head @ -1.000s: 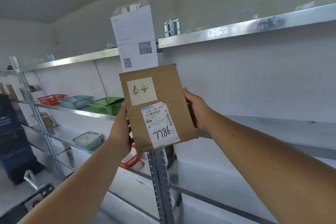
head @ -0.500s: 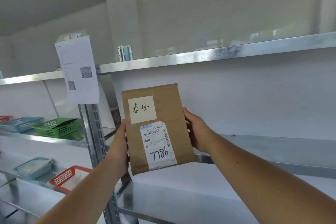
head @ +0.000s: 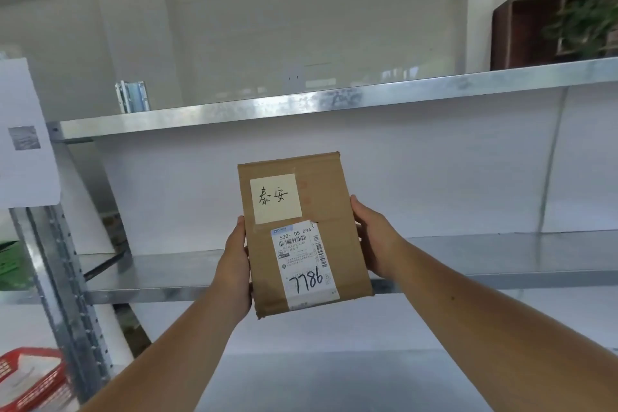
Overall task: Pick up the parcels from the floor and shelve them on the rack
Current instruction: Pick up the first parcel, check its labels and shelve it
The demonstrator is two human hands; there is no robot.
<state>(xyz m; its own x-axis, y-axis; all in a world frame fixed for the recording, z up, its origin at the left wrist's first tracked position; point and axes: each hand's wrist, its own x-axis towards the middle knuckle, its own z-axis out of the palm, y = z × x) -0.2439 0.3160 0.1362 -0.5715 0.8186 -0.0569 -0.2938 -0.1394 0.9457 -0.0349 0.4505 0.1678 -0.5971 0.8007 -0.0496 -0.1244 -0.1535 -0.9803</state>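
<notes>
A brown cardboard parcel (head: pixel 329 207) stands upright in the air before the metal rack. It carries a pale handwritten note, a white shipping label and the number 7786. My left hand (head: pixel 234 264) grips its left edge and my right hand (head: pixel 376 241) grips its right edge, fingers hidden behind the box. The parcel is held in front of the rack's middle shelf (head: pixel 501 261), whose front lip shows on both sides of it.
An upper shelf (head: pixel 301 104) runs across above, a lower shelf (head: pixel 334 378) below. A perforated rack post (head: pixel 63 264) stands at left with a printed sheet (head: pixel 23 137) on it. A red basket (head: pixel 30 378) sits at bottom left. A wooden cabinet with a plant (head: pixel 565 20) is top right.
My view has swung right along the rack: the post, printed sheet and baskets slid left, and the parcel in both hands now faces the right-hand bay.
</notes>
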